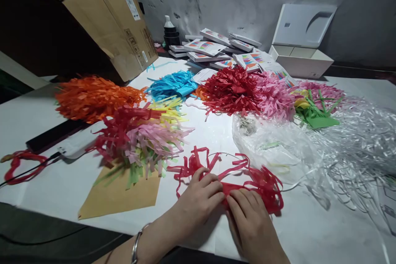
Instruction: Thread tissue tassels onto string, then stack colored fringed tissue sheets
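Note:
A red fringed tissue-paper piece (262, 183) lies on the white table (40, 119) right in front of me, its cut strips fanning out to both sides. My left hand (198, 202), a bracelet on its wrist, presses curled fingers onto the paper's folded middle. My right hand (250, 222) meets it from the right, fingertips pinching the same folded band. Both hands are closed on the paper. A brown envelope (123, 196) lies to the left of my hands under a mixed pile of red, pink, yellow and green fringes (139, 136).
Piles of fringed paper lie behind: orange (93, 97), blue (173, 84), red (230, 90), pink (274, 95), green (318, 113). Clear plastic bag and silver shreds (346, 144) spread at right. An open cardboard box (77, 29) stands back left, small flat packs (213, 47) and a white box (300, 49) behind.

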{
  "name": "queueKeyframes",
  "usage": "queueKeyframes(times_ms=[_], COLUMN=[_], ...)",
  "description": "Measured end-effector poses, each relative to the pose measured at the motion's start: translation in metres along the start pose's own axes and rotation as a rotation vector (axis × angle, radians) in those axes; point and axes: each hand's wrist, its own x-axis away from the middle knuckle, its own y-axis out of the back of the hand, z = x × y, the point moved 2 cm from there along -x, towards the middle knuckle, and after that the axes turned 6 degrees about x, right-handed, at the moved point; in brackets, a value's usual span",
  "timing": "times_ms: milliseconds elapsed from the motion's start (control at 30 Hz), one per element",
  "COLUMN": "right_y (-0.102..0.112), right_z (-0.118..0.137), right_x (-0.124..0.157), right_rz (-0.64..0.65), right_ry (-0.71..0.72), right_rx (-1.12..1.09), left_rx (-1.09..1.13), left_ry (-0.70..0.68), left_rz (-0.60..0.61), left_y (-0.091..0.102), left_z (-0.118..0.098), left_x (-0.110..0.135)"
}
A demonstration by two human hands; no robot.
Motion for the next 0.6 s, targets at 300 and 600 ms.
queueKeyframes(times_ms=[300,600], right_y=[0.003,-0.002], right_z=[-0.013,-0.017], right_x=[0.000,-0.016], right_rz=[0.126,0.184], right_ry=[-0.149,-0.329], right_rx=[0.012,0.105], left_rx=[0.127,-0.112], left_ry=[0.322,0.525], left_rz=[-0.075,0.065], left_y=[0.005,0.000], left_z=[-0.006,-0.002], left_x=[0.017,0.002])
